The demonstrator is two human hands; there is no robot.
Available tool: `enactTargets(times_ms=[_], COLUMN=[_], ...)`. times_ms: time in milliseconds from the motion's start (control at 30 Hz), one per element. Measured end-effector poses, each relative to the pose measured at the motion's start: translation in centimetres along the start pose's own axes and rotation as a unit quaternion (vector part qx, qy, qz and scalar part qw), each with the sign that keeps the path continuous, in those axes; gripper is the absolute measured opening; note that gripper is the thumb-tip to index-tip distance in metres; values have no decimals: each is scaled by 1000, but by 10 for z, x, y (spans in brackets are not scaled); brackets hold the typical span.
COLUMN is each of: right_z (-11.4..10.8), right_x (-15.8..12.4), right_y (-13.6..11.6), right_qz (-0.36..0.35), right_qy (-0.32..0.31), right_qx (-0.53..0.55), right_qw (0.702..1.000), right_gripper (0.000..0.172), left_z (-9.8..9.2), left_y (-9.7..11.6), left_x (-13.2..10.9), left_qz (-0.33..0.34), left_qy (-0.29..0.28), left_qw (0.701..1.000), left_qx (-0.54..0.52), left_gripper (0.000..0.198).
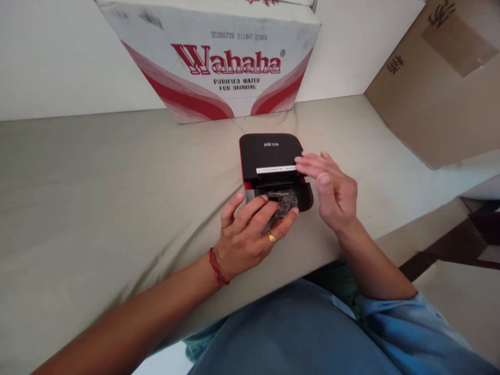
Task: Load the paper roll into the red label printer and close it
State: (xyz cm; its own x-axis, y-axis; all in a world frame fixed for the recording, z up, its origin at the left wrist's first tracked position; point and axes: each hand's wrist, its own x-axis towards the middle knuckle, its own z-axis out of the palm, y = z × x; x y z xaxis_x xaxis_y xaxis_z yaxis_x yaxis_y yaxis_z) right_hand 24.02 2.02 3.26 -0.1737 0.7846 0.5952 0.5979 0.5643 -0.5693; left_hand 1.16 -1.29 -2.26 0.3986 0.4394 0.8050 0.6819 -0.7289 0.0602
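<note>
A small black device with red trim (269, 156) lies on a beige cloth-covered table (97, 198). Its lid is raised, showing a white label strip and a grey inner compartment. My left hand (248, 237), with a gold ring and a red wrist string, grips the device's near edge, its fingers curled over the open compartment. My right hand (332, 190) is beside the device's right side; its fingers are stretched out flat and their tips touch the lid near the label.
A white and red Wahaha water carton (219, 57) stands behind the device against a white wall. A brown cardboard box (437, 83) leans at the right. The table's near edge runs by my blue-clothed lap.
</note>
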Motion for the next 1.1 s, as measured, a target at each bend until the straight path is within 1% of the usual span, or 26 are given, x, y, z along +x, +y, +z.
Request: enactTargets(times_ms=[67,167,333,400,500,600,700,767,833,900,933,1033,1100], right_z=[-1,-2,-2,-1,3,6,8,9,10,10,10,9,7], right_x=[-8,-13,-13,-14,-13,-9,-2,2,3,3,2,0,0], right_y=[0,1,5,6,5,-1,-8,-11,-12,-11,-11,-10,-10], right_qz=[-14,-31,-34,-37,-39,-19,16,20,8,-2,-3,5,10], right_qy=[-21,-42,-61,-60,-33,-9,-10,-17,-23,-28,-31,-45,-51], right_qx=[-29,-67,-58,-46,-45,-61,-78,-79,-75,-76,-78,-79,-76], right_qw=[999,996,996,996,998,998,997,997,997,997,996,996,996], right_gripper=[43,37,37,38,36,38,38,36,35,34,34,35,37], left_z=[0,1,5,5,4,4,3,0,-3,-7,-8,-8,-5], left_y=[-1,-3,-6,-7,-7,-6,-7,-10,-15,-21,-25,-34,-40], left_x=[2,3,1,1,0,-4,-6,-5,-2,3,5,10,11], left_qz=[4,1,-9,-3,9,2,-19,-25,-29,-50,-72,-157,-184], left_qy=[-1,-4,-13,-22,-17,-1,8,21,43,64,64,29,14], left_qw=[1000,999,997,997,998,997,992,989,988,985,982,969,962], left_qx=[-3,-35,-80,-79,-68,-83,-127,-141,-146,-155,-162,-190,-199], left_gripper=[41,43,50,50,51,63,71,68,62,57,55,47,47])
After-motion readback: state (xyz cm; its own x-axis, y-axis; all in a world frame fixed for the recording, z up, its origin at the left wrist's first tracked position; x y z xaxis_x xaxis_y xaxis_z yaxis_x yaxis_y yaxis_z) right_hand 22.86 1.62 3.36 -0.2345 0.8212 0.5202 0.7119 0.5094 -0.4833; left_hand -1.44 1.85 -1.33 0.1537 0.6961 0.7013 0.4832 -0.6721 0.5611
